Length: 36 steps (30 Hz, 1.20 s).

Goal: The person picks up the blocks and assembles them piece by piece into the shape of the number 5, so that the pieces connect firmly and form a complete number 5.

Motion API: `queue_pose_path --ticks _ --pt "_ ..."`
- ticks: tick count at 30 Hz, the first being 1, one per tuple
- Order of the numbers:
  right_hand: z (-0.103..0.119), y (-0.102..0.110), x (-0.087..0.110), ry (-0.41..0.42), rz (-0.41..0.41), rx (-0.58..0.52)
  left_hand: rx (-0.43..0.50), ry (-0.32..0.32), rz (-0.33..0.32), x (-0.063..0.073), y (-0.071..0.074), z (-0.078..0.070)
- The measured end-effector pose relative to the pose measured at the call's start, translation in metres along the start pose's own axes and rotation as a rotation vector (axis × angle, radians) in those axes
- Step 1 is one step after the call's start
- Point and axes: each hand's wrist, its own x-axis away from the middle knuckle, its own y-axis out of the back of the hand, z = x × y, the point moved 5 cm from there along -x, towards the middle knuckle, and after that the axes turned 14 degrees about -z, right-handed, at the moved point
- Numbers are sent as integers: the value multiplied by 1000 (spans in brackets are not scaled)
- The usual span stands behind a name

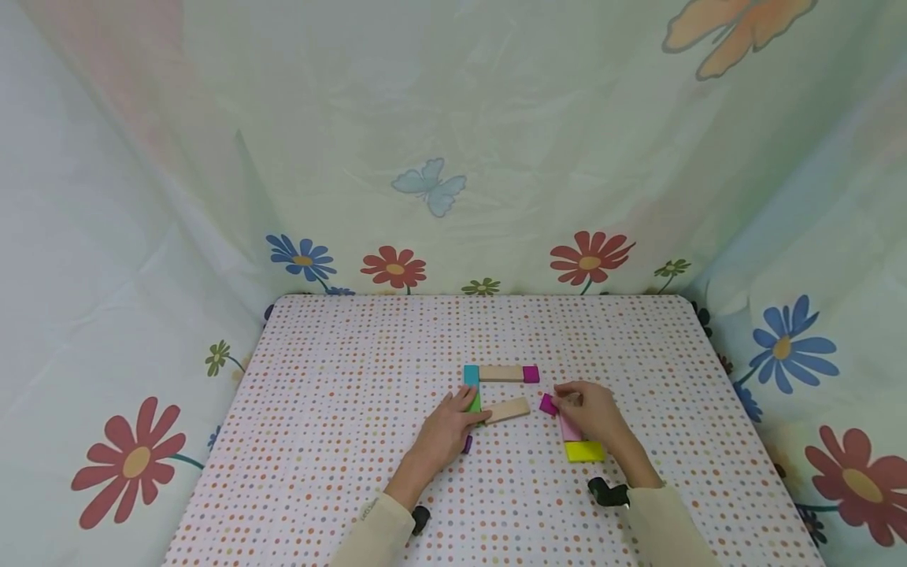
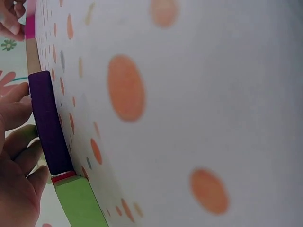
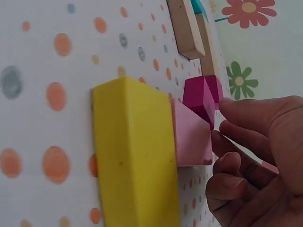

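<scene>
My left hand point(image 1: 442, 429) lies low over the left blocks, fingers spread. Its fingertips are at a green block point(image 1: 475, 405), just below a turquoise block point(image 1: 471, 374), and its thumb reaches the end of a slanted plain wooden block point(image 1: 509, 409). Partly under this hand is a purple block point(image 2: 49, 125), whose long face shows in the left wrist view. My right hand point(image 1: 591, 411) pinches a small magenta block point(image 3: 199, 97), turned askew, by its upper edge. That block sits at the end of a pink block point(image 3: 191, 137), which adjoins a yellow block point(image 3: 137, 156).
Behind the hands, another plain wooden block point(image 1: 501, 374) lies between the turquoise block and a second magenta block point(image 1: 531, 374). In the left wrist view a light green block point(image 2: 80, 203) stands beside a thin red edge point(image 2: 64, 177). A dotted cloth point(image 1: 340, 378) covers the table.
</scene>
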Motion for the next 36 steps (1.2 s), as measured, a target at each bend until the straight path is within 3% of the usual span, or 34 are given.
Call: queue_pose_path --ticks 10,18,36 --pt "0 -1 12 19 -16 34 -13 5 4 0 -2 0" --pt "7 -4 9 83 -8 43 -11 8 1 0 -2 0" --pt "17 -15 4 117 49 56 -30 0 0 0 -2 -1"
